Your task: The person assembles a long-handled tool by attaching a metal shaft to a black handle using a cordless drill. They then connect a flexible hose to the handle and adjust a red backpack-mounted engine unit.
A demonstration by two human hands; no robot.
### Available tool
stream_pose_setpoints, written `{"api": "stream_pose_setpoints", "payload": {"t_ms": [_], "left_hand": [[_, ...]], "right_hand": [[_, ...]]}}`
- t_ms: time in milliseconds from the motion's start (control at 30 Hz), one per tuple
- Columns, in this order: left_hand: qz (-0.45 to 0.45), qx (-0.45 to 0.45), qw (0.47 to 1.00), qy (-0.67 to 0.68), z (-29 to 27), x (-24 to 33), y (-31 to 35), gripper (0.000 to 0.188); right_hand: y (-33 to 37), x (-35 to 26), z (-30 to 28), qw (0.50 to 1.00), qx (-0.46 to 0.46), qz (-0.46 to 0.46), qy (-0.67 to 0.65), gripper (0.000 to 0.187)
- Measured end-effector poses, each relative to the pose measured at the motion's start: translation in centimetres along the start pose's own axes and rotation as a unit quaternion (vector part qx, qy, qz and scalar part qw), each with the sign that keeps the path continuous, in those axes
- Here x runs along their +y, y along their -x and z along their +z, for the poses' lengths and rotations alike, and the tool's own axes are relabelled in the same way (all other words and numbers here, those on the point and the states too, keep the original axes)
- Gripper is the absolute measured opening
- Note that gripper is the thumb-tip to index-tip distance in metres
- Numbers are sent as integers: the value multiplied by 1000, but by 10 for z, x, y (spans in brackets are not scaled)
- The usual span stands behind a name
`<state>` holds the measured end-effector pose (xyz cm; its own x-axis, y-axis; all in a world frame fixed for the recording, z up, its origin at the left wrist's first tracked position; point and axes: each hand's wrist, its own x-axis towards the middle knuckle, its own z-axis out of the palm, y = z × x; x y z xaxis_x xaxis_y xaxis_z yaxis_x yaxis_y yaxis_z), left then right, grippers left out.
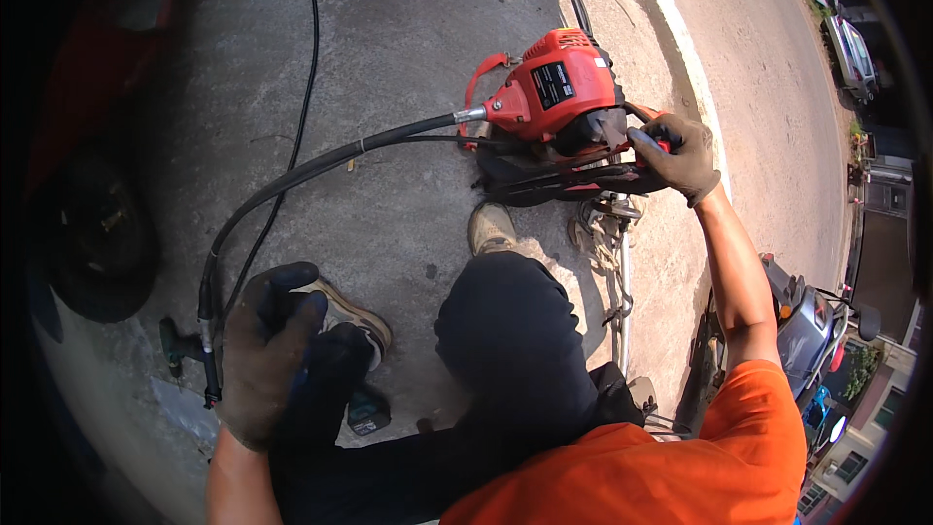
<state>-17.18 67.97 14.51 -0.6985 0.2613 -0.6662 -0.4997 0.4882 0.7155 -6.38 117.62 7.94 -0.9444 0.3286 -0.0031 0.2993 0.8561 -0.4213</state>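
Dark wheel (92,233) sat at far left, half in shadow. Dark green tool (177,345) lay on the concrete (408,29), lower left. Just right of it, the gloved left hand (260,360) was raised at lower left; its grip was spread, fingers half curled, thumb and forefinger apart. Black flexible shaft (292,180) ended low, just beside that hand; could not tell if they touched. From there it curved up and right to the engine, crossing a thin black cable (313,49) that ran to the upper left. Tan shoe (360,316) stood right of the left hand, with a teal-and-black block (369,411) below it, lower centre-left. Second shoe (491,228) was near centre, above a dark trouser knee (510,331). Red strap (476,83) hung at the engine's left side. Red engine (566,87) was upper centre-right, joined to the shaft by a silver collar (471,115). Silver pole (625,301) ran down below it. Gloved right hand (690,157) was at the engine's lower right, its grip pinching a small red part (664,145), thumb on the near side. White-edged curb (685,39) and road (768,87) followed, then motorcycle (812,321) at lower right and parked car (855,53) at upper right.
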Motion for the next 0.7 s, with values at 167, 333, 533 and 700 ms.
{"api": "stream_pose_setpoints", "payload": {"t_ms": [167,333,533,700], "left_hand": [[65,-134,922,-357,40,-37,-67,52],[363,-22,718,-593,131,-48,-225,74],[235,-81,757,-604,211,1,-399,67],[242,-162,776,-559,188,10,-421,38]], "right_hand": [[-7,30,8,999,24,-29,-30,29],[-2,3,21,991,23,118,64,43],[-4,-18,53,950,140,240,143,36],[-5,-3,35,952,151,262,42,26]]}}
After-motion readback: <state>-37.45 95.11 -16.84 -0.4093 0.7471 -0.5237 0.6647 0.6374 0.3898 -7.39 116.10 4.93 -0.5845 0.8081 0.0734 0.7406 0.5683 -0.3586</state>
